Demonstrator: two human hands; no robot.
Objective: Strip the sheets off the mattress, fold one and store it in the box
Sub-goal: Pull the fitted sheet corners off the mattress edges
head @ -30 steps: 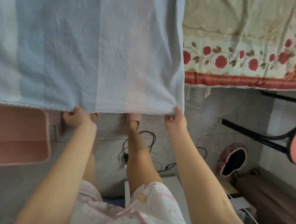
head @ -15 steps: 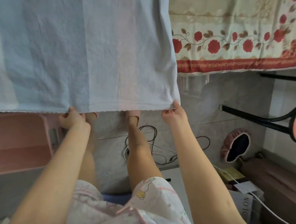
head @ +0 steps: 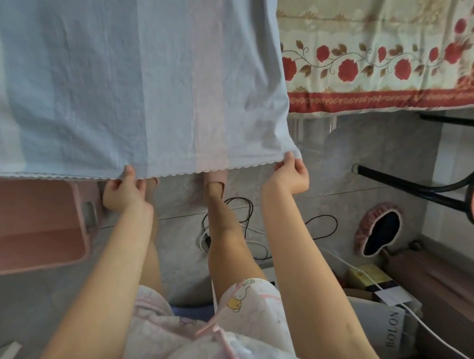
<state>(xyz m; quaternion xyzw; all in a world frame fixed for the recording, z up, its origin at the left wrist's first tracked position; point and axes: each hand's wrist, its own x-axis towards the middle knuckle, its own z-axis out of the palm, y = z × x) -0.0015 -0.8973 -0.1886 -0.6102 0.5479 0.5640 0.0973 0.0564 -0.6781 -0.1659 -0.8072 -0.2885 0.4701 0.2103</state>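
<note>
right hand (head: 287,173) lifted sheet (head: 129,81) corner; hem now level with left hand (head: 122,191)

**Legible text, head view.**

(a) I can read one printed word. It stands on the white bag (head: 392,330) at lower right, in dark capitals that run up its face. "OLON" is clear, but the first letter could be H or B and I cannot settle which.

(b) At the top edge of the floral blanket (head: 387,3) on the bed, I see only the lower strokes of dark red lettering. The frame cuts them off, so they are unreadable.

(c) Any print on the white card (head: 393,296) just above the bag is too small for me to make out.
</note>
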